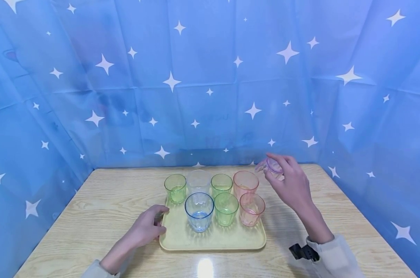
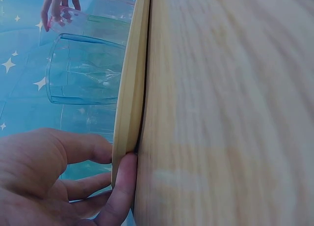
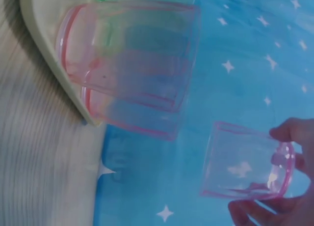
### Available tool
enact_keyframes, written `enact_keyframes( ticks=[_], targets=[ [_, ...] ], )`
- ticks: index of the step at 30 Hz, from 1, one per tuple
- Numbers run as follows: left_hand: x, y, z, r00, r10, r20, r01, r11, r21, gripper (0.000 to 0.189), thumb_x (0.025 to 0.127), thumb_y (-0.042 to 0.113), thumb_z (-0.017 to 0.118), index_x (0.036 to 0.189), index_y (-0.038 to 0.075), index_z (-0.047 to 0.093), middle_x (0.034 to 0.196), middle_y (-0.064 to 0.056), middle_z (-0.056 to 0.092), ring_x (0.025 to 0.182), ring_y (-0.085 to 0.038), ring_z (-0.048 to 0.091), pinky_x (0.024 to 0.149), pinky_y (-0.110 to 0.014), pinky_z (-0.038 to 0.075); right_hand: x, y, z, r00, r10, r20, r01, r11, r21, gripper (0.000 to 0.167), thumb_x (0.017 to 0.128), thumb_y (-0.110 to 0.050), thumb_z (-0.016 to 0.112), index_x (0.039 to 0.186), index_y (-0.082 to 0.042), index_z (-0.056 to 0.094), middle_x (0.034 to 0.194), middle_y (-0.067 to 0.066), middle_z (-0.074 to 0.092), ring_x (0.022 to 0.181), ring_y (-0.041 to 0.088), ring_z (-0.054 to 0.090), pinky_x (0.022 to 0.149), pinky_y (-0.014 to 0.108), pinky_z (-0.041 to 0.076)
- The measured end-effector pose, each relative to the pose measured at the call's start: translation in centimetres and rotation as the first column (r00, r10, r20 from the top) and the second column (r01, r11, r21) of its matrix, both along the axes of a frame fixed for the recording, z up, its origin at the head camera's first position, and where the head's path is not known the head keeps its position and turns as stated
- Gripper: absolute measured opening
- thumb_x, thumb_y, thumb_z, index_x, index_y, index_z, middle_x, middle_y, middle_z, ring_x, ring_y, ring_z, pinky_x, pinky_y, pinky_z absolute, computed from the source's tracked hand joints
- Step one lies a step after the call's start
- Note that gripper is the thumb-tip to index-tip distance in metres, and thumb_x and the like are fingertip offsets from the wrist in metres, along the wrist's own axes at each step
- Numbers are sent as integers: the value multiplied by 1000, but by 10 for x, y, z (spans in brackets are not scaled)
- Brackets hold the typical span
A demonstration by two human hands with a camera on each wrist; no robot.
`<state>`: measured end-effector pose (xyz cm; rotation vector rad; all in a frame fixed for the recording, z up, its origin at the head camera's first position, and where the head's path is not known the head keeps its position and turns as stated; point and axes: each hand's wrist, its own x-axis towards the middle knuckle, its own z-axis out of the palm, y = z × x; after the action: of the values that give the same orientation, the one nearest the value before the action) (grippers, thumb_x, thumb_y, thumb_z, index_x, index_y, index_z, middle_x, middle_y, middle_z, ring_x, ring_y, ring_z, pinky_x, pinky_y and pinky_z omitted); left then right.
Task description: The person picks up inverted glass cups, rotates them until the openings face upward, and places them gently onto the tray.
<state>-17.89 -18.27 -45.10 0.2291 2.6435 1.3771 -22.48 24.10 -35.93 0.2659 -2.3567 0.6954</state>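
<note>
A cream tray (image 1: 210,244) bears several clear tumblers standing upright, mouths up. Nearest the front is a blue tumbler (image 1: 199,212), beside a green tumbler (image 1: 226,209) and a pink tumbler (image 1: 251,209). My left hand (image 1: 146,227) is at the tray's left edge; the left wrist view shows its fingers (image 2: 100,150) pinching the rim. Beyond the tray's back right corner, my right hand (image 1: 293,185) grips a pale pink-purple tumbler (image 3: 243,162) by its thick base. That tumbler is in the air, its wide mouth turned away from the palm.
Behind the front tumblers stand green tumblers (image 1: 175,189) at the back left and back middle, a colourless tumbler (image 1: 198,181) and a larger pink tumbler (image 1: 246,181). The wooden table (image 1: 92,208) ends at a blue star-printed curtain (image 1: 210,116) behind and at both sides.
</note>
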Motion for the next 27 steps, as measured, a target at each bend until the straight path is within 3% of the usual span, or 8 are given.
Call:
enact_keyframes(
  ticks=[6, 19, 27],
  targets=[
    [0, 0, 0, 1000, 5, -5, -5, 1000, -3, 64, 79, -10, 66, 141, -1, 55, 84, -8, 54, 59, -14, 55, 50, -28, 54, 6, -5, 5, 999, 40, 8, -40, 999, 1, 48, 91, -22, 73, 139, -19, 65, 128, 18, 64, 80, 26, 62, 61, 32, 43],
    [0, 0, -1, 1000, 1, -6, -1, 1000, -9, 64, 79, -10, 66, 141, -2, 54, 78, -7, 54, 59, -14, 54, 50, -28, 54, 13, -14, 8, 984, 172, 42, -169, 984, -52, 45, 95, -22, 74, 139, -18, 65, 127, 16, 66, 83, 24, 67, 70, 37, 54],
    [0, 0, -1, 1000, -2, -11, 2, 1000, -9, 64, 79, -9, 66, 142, -2, 54, 80, -7, 54, 58, -14, 54, 50, -28, 55, 13, -22, 7, 968, 237, 87, -228, 969, -96, 44, 95, -20, 74, 138, -18, 65, 128, 13, 67, 90, 21, 67, 72, 31, 60]
  ],
)
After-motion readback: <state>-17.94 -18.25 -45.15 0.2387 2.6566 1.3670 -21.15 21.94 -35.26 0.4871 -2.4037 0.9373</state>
